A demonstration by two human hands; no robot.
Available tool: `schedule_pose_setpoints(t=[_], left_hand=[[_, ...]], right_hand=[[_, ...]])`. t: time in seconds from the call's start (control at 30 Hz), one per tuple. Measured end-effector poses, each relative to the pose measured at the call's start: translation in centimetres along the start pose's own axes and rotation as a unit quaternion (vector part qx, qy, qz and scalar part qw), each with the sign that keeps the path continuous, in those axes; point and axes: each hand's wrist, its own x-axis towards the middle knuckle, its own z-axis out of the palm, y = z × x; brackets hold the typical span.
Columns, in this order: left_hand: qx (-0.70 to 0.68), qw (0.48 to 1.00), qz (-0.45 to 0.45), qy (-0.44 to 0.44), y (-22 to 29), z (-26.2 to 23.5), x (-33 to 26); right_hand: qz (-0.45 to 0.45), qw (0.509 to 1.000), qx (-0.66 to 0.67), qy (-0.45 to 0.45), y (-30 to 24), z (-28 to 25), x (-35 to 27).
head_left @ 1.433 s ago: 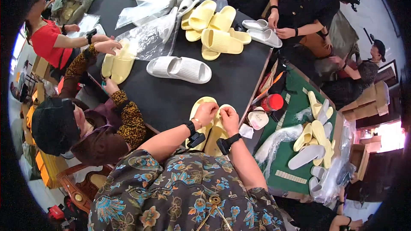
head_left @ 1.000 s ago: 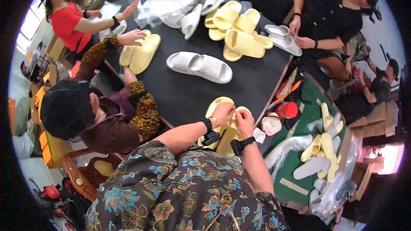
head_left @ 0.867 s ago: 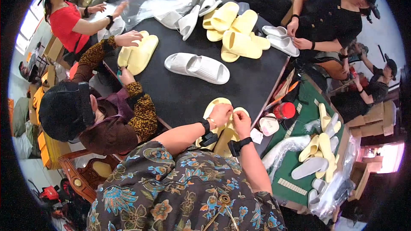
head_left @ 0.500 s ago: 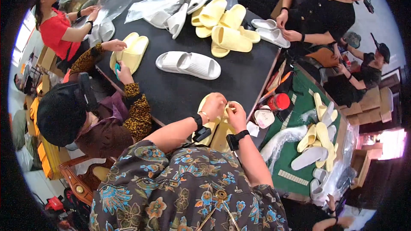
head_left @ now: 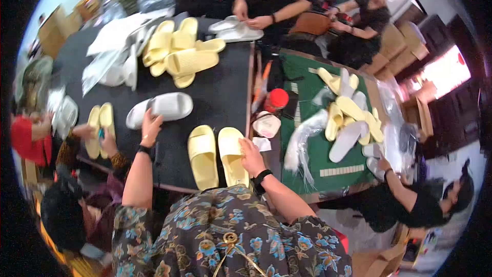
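Two yellow slide slippers lie side by side at the table's near edge, a left one and a right one. My right hand is closed on the outer side of the right one, by its strap. Farther left, my left hand reaches to a pair of white slippers lying end to end. Its fingers grip where the two meet, partly hidden against them. Behind them is a heap of yellow slippers on the black table.
A co-worker's hands hold a teal tool at a yellow pair on the left. Another handles white slippers at the far edge. Right of me stand a red-lidded jar, a white tub and a green table with slippers and plastic wrap.
My hands have parted: the left moved off the yellow pair to the white slippers, the right stays at the right yellow slipper. The whole view has shifted and turned.
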Motion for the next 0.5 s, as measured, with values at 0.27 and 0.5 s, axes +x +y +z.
schedule_pose_setpoints(t=[0.27,0.5], left_hand=[[0.084,0.994,0.052,-0.034,-1.5,-0.7,-0.9],[0.126,0.986,0.057,-0.092,-0.3,0.5,-6.8]], right_hand=[[0.076,0.974,-0.04,0.208,4.6,-16.9,-2.7],[0.214,0.82,-0.312,0.43,10.2,-35.4,-4.9]])
